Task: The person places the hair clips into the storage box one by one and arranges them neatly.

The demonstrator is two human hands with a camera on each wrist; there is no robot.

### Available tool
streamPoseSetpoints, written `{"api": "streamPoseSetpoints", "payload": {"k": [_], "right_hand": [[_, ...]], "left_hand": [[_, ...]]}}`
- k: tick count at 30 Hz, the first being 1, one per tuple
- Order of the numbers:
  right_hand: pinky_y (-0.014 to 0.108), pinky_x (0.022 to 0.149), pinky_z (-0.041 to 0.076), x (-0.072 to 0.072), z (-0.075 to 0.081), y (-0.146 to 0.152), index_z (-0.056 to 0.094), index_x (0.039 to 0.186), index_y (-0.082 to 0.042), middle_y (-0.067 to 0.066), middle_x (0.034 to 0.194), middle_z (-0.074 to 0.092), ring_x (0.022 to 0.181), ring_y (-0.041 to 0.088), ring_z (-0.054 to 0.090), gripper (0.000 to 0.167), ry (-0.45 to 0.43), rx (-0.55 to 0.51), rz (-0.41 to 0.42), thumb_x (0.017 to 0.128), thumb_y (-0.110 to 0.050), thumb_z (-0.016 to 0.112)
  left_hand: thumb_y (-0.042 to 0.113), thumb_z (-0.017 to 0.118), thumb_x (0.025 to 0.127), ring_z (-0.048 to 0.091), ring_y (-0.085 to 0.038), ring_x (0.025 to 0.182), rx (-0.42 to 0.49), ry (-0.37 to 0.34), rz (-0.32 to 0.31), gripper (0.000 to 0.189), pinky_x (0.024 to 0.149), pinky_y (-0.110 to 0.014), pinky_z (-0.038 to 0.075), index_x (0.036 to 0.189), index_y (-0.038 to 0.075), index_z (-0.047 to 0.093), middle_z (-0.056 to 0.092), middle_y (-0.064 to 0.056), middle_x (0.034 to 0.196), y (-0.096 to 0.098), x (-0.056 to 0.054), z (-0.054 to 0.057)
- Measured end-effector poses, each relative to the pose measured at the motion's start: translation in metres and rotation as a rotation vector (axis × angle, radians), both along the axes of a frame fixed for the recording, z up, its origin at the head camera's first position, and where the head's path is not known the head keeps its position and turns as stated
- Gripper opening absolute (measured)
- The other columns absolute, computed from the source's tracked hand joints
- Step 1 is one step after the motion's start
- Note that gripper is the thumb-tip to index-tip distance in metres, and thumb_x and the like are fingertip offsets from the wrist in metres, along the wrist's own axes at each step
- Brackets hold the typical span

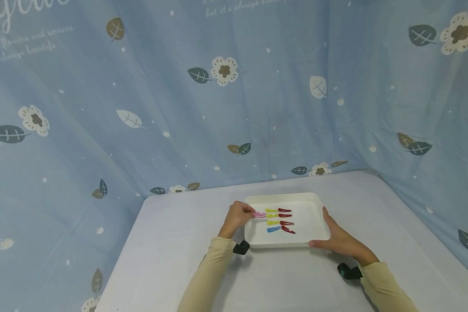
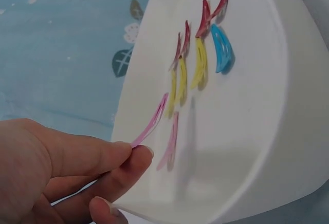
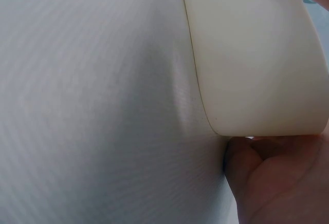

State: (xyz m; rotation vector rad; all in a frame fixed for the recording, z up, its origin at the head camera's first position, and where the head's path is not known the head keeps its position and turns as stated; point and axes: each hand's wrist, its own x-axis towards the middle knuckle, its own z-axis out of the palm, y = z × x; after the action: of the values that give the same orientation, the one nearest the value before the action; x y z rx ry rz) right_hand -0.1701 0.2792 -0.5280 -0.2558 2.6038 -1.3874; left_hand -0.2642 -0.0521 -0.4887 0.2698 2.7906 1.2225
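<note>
My left hand (image 1: 237,217) pinches a pink hair clip (image 2: 152,122) by one end, between thumb and index finger, over the left side of the white tray (image 1: 310,216). A second pink hair clip (image 2: 171,142) lies in the tray just beneath it. Further in are a column of yellow hair clips (image 2: 200,63), a blue hair clip (image 2: 222,49) and a column of several red hair clips (image 2: 204,17). At the tray's front right corner, my right hand (image 1: 343,239) grips it, thumb on the front edge and fingers along the right side. The tray partly hides those fingers.
The tray stands on a white-covered table (image 1: 179,251). A blue patterned curtain (image 1: 273,117) hangs behind the table and along its sides. Dark wrist-camera mounts (image 1: 241,248) sit at both wrists, the left one close to the tray's front left corner.
</note>
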Motion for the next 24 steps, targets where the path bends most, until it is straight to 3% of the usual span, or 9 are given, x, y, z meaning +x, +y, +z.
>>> {"api": "streamPoseSetpoints", "payload": {"k": [18,24], "right_hand": [[0.079,0.108,0.029,0.001,0.001,-0.001,-0.019,0.162,-0.004,0.033,0.170,-0.004,0.150,0.057,0.017,0.134,0.014,-0.016,0.014,0.083,-0.032,0.085],[0.081,0.110,0.025,0.001,0.001,0.000,-0.019,0.162,-0.002,0.034,0.169,-0.004,0.152,0.059,0.013,0.136,-0.011,0.013,-0.002,0.082,-0.036,0.086]], "left_hand": [[0.007,0.076,0.089,0.061,-0.015,0.076,-0.103,-0.022,0.080,0.005,0.065,-0.028,0.052,0.091,0.006,0.081,0.075,-0.008,0.092,0.012,0.007,0.005],[0.007,0.076,0.089,0.060,-0.014,0.072,-0.157,0.032,0.065,0.007,0.059,-0.026,0.048,0.092,0.005,0.082,0.077,-0.008,0.091,0.014,0.008,0.004]]}}
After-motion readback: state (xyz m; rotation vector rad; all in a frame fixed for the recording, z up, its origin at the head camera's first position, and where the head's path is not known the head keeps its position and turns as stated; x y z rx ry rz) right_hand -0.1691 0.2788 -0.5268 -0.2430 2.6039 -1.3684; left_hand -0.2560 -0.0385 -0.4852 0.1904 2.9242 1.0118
